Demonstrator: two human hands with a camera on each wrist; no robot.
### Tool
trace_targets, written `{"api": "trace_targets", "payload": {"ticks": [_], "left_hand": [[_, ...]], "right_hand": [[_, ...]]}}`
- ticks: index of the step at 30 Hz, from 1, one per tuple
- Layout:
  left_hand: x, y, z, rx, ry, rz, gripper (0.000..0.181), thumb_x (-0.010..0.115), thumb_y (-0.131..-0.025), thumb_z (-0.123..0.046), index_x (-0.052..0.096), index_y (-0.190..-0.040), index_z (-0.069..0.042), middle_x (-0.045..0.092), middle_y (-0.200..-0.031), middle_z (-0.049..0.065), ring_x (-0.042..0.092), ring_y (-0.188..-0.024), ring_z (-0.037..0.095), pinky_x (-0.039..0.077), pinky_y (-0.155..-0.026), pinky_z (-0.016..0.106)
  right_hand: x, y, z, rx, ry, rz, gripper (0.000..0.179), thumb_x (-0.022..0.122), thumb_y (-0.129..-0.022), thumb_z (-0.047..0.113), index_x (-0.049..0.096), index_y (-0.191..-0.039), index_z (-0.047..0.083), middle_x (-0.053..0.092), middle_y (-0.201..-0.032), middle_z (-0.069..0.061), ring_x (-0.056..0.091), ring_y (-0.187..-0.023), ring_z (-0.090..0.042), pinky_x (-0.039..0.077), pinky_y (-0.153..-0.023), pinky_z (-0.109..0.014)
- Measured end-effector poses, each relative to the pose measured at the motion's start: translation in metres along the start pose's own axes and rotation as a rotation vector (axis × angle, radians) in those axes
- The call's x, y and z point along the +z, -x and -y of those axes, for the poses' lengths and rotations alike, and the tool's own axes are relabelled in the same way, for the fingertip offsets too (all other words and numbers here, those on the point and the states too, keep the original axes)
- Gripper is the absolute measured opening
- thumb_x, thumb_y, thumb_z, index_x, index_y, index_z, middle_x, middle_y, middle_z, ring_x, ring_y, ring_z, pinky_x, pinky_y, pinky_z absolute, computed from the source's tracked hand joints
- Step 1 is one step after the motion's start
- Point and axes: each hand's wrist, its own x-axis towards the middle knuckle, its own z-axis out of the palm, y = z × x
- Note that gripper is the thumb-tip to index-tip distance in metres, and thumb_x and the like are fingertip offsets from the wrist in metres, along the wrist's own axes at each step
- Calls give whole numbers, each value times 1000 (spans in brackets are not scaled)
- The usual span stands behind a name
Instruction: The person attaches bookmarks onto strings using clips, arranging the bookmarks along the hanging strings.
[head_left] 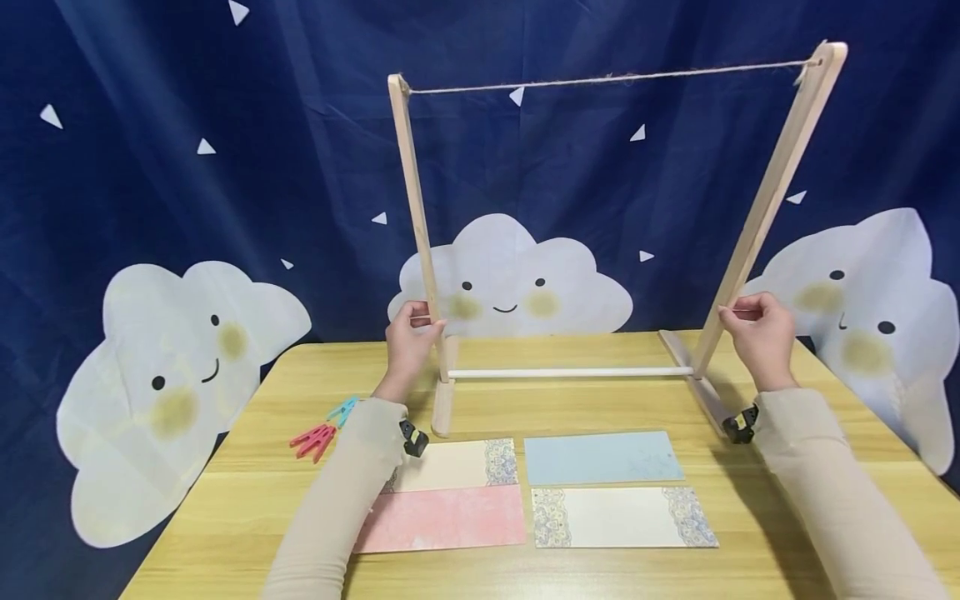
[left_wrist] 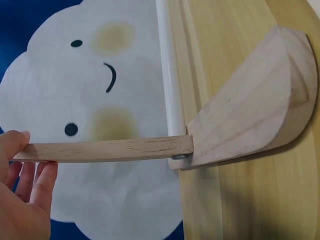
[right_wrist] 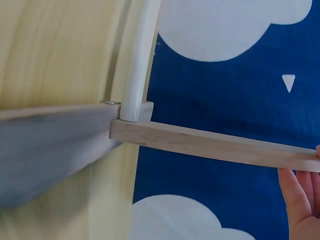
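A wooden frame stands at the back of the table, with a left post (head_left: pixel 417 200), a right post (head_left: pixel 772 192), a twine string (head_left: pixel 570 82) tied between their tops and a white rod (head_left: pixel 570 373) low down. My left hand (head_left: pixel 409 343) pinches the left post a little above its foot (left_wrist: pixel 250 100), thumb on one side and fingers on the other in the left wrist view. Likewise my right hand (head_left: pixel 763 337) pinches the right post low down. In the right wrist view, fingertips (right_wrist: pixel 289 182) meet the post's underside.
In front lie a cream patterned card (head_left: pixel 450 465), a pink card (head_left: pixel 450 518), a light blue card (head_left: pixel 592 458) and a white patterned card (head_left: pixel 622 517). Red clothespins (head_left: pixel 313 442) and blue clothespins (head_left: pixel 343 410) lie at left. A dark blue cloud curtain (head_left: pixel 322 167) hangs behind the table.
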Motion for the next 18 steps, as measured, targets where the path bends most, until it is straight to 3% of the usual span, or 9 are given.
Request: {"api": "trace_targets", "payload": {"ticks": [6,9,14,18], "left_hand": [[-15,-3,4,9,-26,-13,28,74,-79,-5,60,-103,1,65,-101,16,64,-93,27,54,-78,36],[-22,-4,9,23,-30,-17,28,74,-80,-6,60,-103,0,65,-100,15,64,-92,26,51,-72,28],[-31,-6,14,47,-52,-25,29,74,-80,-7,59,-103,0,65,-100,16,64,-91,26,43,-66,22],[-39,-5,15,51,-70,-31,28,74,-80,-5,58,-102,1,64,-100,17,64,-91,28,47,-72,25]], "right_hand": [[10,1,7,-48,15,49,17,67,-81,5,55,-88,-5,48,-67,26,48,-60,15,41,-54,-3],[16,2,10,-78,19,62,19,67,-81,3,55,-90,-9,48,-69,24,48,-61,14,42,-54,-3],[24,2,13,-116,35,78,20,67,-82,2,55,-92,-10,54,-75,11,47,-63,15,42,-55,-3],[28,4,17,-119,35,106,21,67,-81,2,55,-93,-10,60,-79,-1,47,-62,17,42,-56,-3]]}}
